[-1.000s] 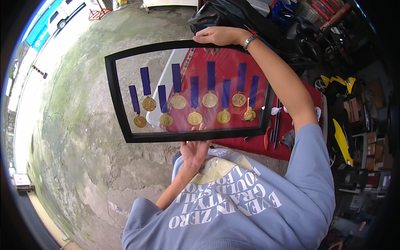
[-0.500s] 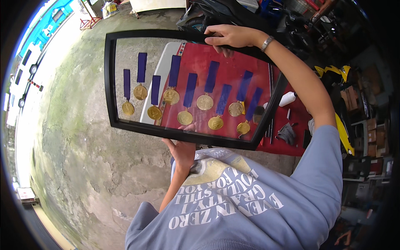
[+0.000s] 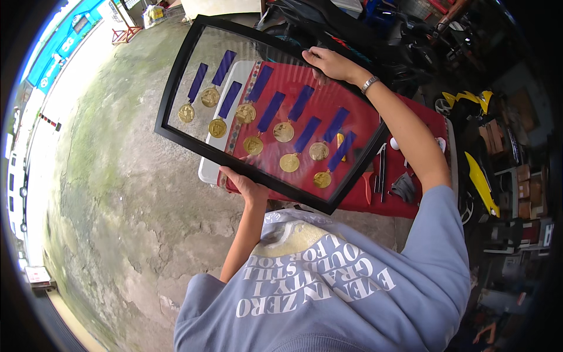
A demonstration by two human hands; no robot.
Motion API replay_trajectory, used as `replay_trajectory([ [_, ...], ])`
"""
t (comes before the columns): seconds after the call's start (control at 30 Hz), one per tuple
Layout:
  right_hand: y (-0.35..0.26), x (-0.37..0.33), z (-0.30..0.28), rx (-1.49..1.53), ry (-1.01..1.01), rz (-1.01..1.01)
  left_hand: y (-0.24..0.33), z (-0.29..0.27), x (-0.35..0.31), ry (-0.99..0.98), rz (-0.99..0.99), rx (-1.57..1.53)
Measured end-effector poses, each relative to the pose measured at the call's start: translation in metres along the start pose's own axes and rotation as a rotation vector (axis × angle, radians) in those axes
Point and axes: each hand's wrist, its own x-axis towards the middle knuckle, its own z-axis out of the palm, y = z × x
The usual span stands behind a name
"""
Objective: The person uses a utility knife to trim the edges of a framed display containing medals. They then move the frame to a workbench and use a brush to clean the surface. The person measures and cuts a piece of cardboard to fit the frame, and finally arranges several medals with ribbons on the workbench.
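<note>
A black picture frame [image 3: 202,148] with a clear pane hangs tilted in front of me, its left end higher. Inside are several gold medals [image 3: 290,162] on short purple ribbons [image 3: 271,111], set in two staggered rows. My left hand [image 3: 249,188] is closed on the lower rim, thumb along the near side. My right hand [image 3: 333,63] grips the upper rim near the right, with some fingertips showing through the pane. Behind the frame stands a table with a red cloth [image 3: 381,205], partly seen through the pane.
On the cloth lie a red-handled brush [image 3: 368,186], a dark bar-like tool [image 3: 382,173] and a crumpled grey cloth or glove [image 3: 403,188]. A dark motorcycle [image 3: 316,23] stands beyond the table. Yellow body panels [image 3: 482,185] and shelves with boxes [image 3: 524,190] are at the right. Cracked concrete floor [image 3: 129,217] lies left.
The frame has turned clockwise: its left end has risen and its right end has shifted left. Both hands keep hold. More of the table and tools shows at the right.
</note>
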Motion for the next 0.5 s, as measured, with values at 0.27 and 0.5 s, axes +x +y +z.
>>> replay_trajectory([
  [0.27,0.028,-0.028,0.013,0.218,0.186,-0.014,0.040,0.025,0.020,-0.010,0.031,0.311],
  [0.5,0.062,-0.051,0.050,0.326,0.605,-0.090,0.073,0.059,0.076,-0.211,0.067,0.491],
])
